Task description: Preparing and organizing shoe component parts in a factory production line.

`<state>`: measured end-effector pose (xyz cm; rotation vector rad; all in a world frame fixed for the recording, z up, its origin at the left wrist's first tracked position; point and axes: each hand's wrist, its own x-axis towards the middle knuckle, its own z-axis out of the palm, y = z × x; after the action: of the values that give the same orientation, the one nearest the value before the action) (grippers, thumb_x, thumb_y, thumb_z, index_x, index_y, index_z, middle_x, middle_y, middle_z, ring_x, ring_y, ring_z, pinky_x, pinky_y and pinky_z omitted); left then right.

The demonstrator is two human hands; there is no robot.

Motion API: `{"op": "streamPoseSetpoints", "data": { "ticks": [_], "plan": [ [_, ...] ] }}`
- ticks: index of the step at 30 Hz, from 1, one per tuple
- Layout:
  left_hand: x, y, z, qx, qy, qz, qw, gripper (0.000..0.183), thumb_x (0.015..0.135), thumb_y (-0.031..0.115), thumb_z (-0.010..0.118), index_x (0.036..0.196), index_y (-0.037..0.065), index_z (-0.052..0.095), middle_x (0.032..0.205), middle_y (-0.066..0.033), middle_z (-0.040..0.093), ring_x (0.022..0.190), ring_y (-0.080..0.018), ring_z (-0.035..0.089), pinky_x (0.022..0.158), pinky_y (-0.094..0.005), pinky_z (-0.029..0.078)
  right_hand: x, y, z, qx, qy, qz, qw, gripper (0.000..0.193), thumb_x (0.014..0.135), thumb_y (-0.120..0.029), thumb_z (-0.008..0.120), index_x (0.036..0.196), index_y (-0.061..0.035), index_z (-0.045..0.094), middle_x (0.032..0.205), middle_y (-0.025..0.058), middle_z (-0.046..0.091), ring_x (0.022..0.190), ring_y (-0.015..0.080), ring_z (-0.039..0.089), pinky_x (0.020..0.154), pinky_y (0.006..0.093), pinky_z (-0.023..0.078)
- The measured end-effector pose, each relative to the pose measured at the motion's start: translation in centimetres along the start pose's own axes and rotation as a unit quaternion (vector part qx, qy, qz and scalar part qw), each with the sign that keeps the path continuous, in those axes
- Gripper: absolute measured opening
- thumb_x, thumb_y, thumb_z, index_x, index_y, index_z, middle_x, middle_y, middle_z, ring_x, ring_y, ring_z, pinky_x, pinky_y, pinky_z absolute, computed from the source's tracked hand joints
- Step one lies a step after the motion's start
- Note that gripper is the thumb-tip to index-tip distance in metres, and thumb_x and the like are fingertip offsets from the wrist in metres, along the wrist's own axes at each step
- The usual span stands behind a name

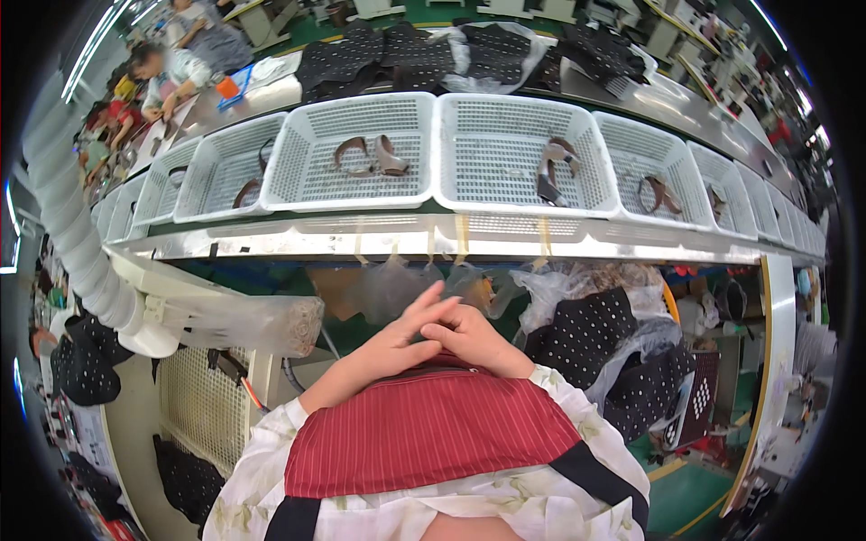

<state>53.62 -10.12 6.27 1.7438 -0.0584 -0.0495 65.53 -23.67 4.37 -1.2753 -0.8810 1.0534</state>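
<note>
Presently, item by item, with places given from the middle white basket (356,153).

Hands: left hand (397,338) and right hand (469,338) rest together well below the basket, over the red striped apron (433,428). They touch each other, the left hand's fingers (433,302) lying across the right. Both sets of fingers are loosely curled and hold nothing but one another.

Middle white basket: perforated plastic, on the metal bench (361,242). Inside it lie curved brown leather strap pieces (370,158), loose on the basket floor.

Right of the basket, touching it: a second white basket (519,153) of the same kind, with brown and dark strap pieces (555,167) in it.

Further right: a third white basket (654,162) holding a brown strap loop (658,194), then more baskets running toward the rim.

Left of the basket: another white basket (221,167), a dark strap at its lower edge, with more baskets beyond.

Behind the basket: piles of black dotted fabric pieces (406,54), some in clear plastic, on the far surface.

Below the basket and right of the hands: more black dotted fabric (586,334) with clear plastic bags (577,284).

Below and left of the basket: a pale ribbed hose (72,234) and a plastic-wrapped roll (253,325).

Far upper left of the basket: other people (171,77) seated at work.
</note>
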Motion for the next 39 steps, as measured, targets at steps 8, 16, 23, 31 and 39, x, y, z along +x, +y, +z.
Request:
{"op": "streamPoseSetpoints", "data": {
  "ticks": [8,16,23,31,39],
  "plan": [
    [2.1,0.3,-2.2,-0.106,0.033,0.024,0.994,0.077,0.087,0.039,0.058,0.146,0.012,0.017,0.152,-0.0127,0.004,0.138,-0.0235,0.013,0.101,-0.0338,0.032,3.2,-0.9,-0.8,0.006,-0.007,-0.015,1.0,0.026,0.093,-0.019,0.047,0.092,0.0041,0.058,0.082,0.0096,0.06,0.072,0.017,0.055,0.067,0.0285,0.044],
    [8.1,0.5,-7.6,0.009,-0.025,-0.003,1.0,0.082,0.082,0.025,0.063,0.146,0.01,0.014,0.152,-0.0144,0.003,0.137,-0.0253,0.016,0.104,-0.0354,0.029,8.4,-0.4,-4.0,0.083,0.1,0.056,0.99,0.028,0.092,-0.027,0.052,0.091,-0.0002,0.062,0.075,0.001,0.058,0.067,0.0079,0.05,0.06,0.0229,0.041],
    [14.2,-0.4,-14.3,-0.155,-0.058,-0.02,0.986,0.086,0.081,0.038,0.064,0.146,0.012,0.014,0.15,-0.0194,0.008,0.128,-0.0258,0.032,0.098,-0.0333,0.034,14.9,-3.0,-7.9,0.12,0.094,0.039,0.987,0.026,0.092,-0.025,0.054,0.09,0.0005,0.062,0.077,0.0019,0.056,0.07,0.0105,0.051,0.064,0.0241,0.042],
    [18.8,-2.2,-17.8,-0.1,-0.075,0.027,0.992,0.093,0.077,0.02,0.067,0.146,0.007,0.006,0.151,-0.0182,0.007,0.139,-0.0296,0.009,0.111,-0.0386,0.014,19.1,-4.0,-11.3,-0.05,0.149,-0.015,0.987,0.016,0.087,-0.014,0.057,0.09,0.0007,0.062,0.079,0.0058,0.058,0.072,0.0142,0.053,0.065,0.0283,0.044],
    [21.7,-2.9,-18.9,-0.122,-0.053,0.063,0.989,0.092,0.077,0.018,0.069,0.146,0.007,0.009,0.149,-0.02,0.013,0.136,-0.0315,0.021,0.108,-0.0363,0.022,21.7,-5.5,-14.2,-0.133,0.116,-0.069,0.982,0.013,0.085,-0.011,0.056,0.089,0.0005,0.061,0.08,0.0076,0.057,0.072,0.017,0.054,0.066,0.0301,0.044]
  ]
}}
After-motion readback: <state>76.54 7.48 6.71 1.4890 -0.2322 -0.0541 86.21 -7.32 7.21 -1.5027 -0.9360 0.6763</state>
